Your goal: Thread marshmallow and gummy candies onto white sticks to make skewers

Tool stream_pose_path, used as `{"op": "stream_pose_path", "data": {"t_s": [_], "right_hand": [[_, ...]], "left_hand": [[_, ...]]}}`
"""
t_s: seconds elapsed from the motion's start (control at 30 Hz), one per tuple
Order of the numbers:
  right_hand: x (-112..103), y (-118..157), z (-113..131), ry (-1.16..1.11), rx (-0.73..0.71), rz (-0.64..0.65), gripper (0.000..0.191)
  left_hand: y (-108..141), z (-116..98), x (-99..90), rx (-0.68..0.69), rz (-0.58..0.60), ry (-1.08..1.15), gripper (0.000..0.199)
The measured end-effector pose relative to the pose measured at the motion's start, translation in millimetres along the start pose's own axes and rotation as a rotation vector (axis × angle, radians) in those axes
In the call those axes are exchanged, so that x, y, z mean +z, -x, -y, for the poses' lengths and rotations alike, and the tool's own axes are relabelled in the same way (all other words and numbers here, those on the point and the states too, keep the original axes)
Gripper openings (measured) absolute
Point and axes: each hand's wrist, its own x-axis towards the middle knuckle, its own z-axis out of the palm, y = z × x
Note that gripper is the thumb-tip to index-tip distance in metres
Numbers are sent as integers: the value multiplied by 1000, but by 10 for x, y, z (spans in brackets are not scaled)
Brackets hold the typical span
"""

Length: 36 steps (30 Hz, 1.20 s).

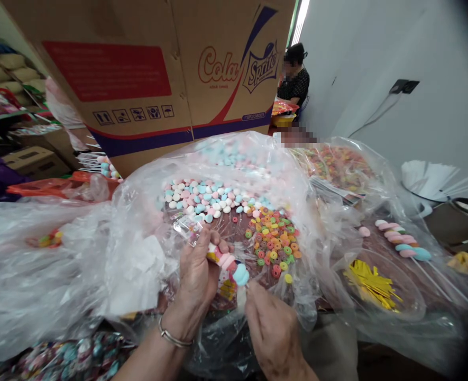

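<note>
Nearest, below and to the left of the hands, lies a heap of colourful wrapped candies (71, 360). The left hand (200, 267), with a silver metal bracelet (174, 337) at its wrist, is curled around a soft candy skewer (226, 261) of yellow, pink and blue pieces. The right hand (271, 328) is drawn narrow just below the skewer's blue end; whether its fingers pinch stick or film cannot be made out. The skewer is tilted between the two hands, partly in a clear printed wrapper, so the step in hand looks like two-handed work at its lower end. That calls for a light left grip, so the soft pieces are not squashed, and a fine right pinch.

Right of the hands, yellow twist ties (370, 283) lie in a clear round dish, with a twisted pastel candy skewer (404, 241) beyond them. Just past the hands are colourful ring candies (275, 238) and, farther, pink, white and blue button-shaped candies (205, 198) on clear plastic film (138, 211). White sticks (428, 177) stand far right. Behind rises a brown cardboard box (138, 69), with a seated person (300, 84) beyond its right edge.
</note>
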Motion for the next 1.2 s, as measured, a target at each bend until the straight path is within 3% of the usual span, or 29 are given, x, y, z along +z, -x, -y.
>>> {"op": "stream_pose_path", "data": {"t_s": [0.13, 0.27, 0.33, 0.43, 0.5, 0.6, 0.73, 0.83, 0.9, 1.0, 1.07, 1.13, 1.2], "right_hand": [[19, -25, 65, 203, -193, 0, 26], [-8, -45, 162, 23, -193, 110, 26], [-40, -69, 193, -283, 38, 258, 25], [-75, -130, 219, -907, 683, 491, 25], [-72, -166, 230, -1272, 1005, 557, 18], [-40, -194, 242, -1575, 1167, 612, 11], [-5, -208, 260, -1664, 1197, 613, 10], [15, -212, 275, -1577, 1178, 605, 12], [32, -209, 271, -1337, 1060, 549, 16], [44, -202, 228, -789, 701, 364, 22], [30, -204, 180, -554, 510, 279, 21], [-4, -214, 134, -545, 479, 313, 22], [-45, -225, 99, -720, 587, 451, 26]], "left_hand": [[21, 39, -9, -10, -60, -8, 35], [35, 33, -13, -63, -78, -21, 34], [33, 25, -25, -79, -77, -12, 34], [28, 10, -33, -93, -79, -1, 32], [26, -3, -23, -117, -90, 6, 27], [22, -24, -5, -126, -124, 41, 23], [19, -29, -14, -68, -93, 26, 30], [42, 6, -28, -50, -31, -13, 38], [77, 57, -32, -55, -18, -16, 39], [143, 153, -40, -63, -8, -12, 41], [164, 188, -56, -80, -3, -16, 41], [140, 166, -75, -79, -11, -28, 42], [71, 81, -86, -49, -26, -45, 48]]}}
